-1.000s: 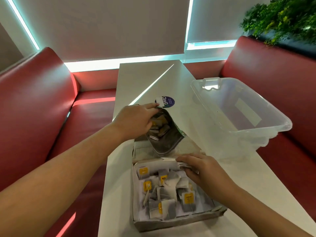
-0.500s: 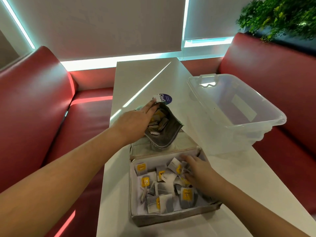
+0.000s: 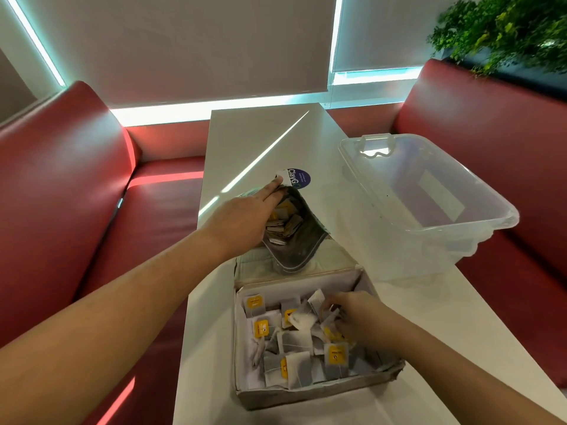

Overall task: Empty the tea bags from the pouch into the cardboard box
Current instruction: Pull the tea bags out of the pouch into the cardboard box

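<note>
Cardboard box (image 3: 306,395) sits nearest on the bench (image 3: 445,326), its top open and its floor covered by a loose heap of tea bags (image 3: 299,368) with yellow tags. The right hand (image 3: 352,320) is down among them at the right side, fingers bent into the heap. Whether it pinches a bag I cannot tell, as the fingertips are buried.

Just beyond the box's far flap, the pouch (image 3: 294,250) is tipped with its mouth toward the box, a clump of bags lodged inside. The left hand (image 3: 245,222) grasps it at the left edge of the mouth, fingers (image 3: 273,187) laid along the wall, thumb hidden.

The pouch looks thin, limp and probably slick, so lifting it by its closed bottom should spill the rest. The bags seem light and soft, with strings that are likely to snag. The pouch's bottom and the number of bags left inside are hard to make out.

Farther right stands a clear plastic tub (image 3: 503,216), and a round sticker (image 3: 300,178) lies behind the pouch.
</note>
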The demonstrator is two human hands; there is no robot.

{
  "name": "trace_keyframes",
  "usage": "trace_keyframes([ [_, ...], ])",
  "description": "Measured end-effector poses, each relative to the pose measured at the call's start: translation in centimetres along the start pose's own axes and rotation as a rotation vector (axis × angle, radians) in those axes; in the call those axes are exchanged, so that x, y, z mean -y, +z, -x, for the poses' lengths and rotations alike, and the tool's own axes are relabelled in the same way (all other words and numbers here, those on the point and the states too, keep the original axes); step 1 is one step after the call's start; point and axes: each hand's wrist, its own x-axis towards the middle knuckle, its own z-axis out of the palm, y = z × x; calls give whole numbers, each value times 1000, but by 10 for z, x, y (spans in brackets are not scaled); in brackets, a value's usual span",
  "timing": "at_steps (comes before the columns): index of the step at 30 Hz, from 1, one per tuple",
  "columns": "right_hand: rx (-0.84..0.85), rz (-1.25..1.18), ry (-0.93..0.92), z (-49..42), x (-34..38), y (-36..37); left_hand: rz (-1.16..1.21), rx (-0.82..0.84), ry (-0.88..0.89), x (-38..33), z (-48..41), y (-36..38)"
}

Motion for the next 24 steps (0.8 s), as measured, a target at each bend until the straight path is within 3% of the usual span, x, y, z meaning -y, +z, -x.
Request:
trace_keyframes([
  [3, 10, 75, -27, 1, 2, 2, -5, -19, 8, 2, 0, -1],
  [6, -169, 236, -90, -3, -2, 11, -3, -41, 6, 2, 0, 1],
  [8, -279, 220, -145, -3, -2, 10, 38, -25, 20, 4, -2, 4],
  [14, -575, -305, -170, -13, 19, -16, 273, 70, 70, 8, -3, 15],
  [20, -477, -244, -70, -62, 36, -33, 399, -60, 18, -7, 4, 20],
  [24, -567, -240, -158, -74, 40, -35, 479, -188, -2, -8, 8, 22],
])
